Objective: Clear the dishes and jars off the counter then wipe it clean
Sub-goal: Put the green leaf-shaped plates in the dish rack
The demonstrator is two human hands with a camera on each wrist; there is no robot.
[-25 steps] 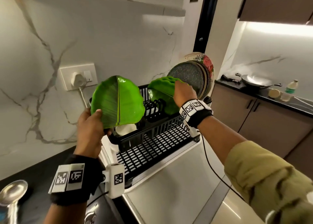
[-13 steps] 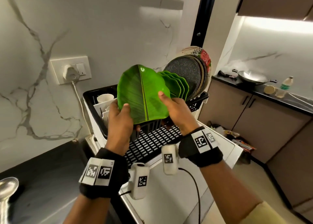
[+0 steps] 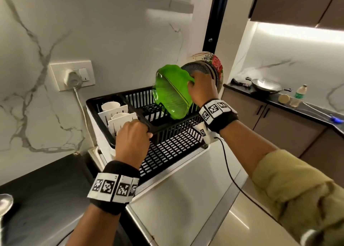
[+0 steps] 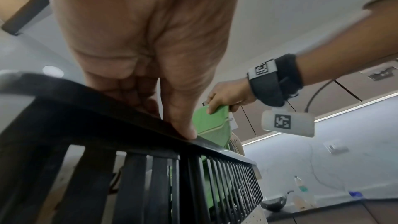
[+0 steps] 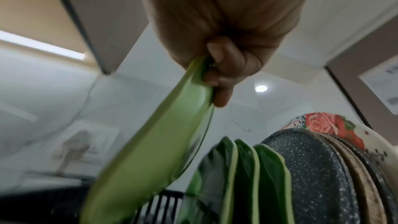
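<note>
A green leaf-shaped plate (image 3: 172, 93) stands tilted in the black dish rack (image 3: 175, 134). My right hand (image 3: 202, 89) grips its top edge, fingers curled round the rim (image 5: 202, 81). Behind it stand more green plates (image 5: 247, 168), a speckled dark plate (image 3: 193, 68) and a rose-patterned plate (image 3: 216, 64). My left hand (image 3: 133, 139) grips the rack's front rim (image 4: 120, 108), with the thumb (image 4: 183, 122) on top of the rim and the fingers curled behind it.
White cups (image 3: 110, 106) sit in the rack's left compartment. A wall socket with a plug (image 3: 73, 77) is behind. The black counter (image 3: 46, 190) lies at lower left with a steel ladle (image 3: 5, 204). A far counter holds a wok (image 3: 266, 85) and bottle (image 3: 300, 93).
The left hand let go of the green plate and took hold of the rack's rim. The right hand carried the plate right and back into the rack, beside the other green plates.
</note>
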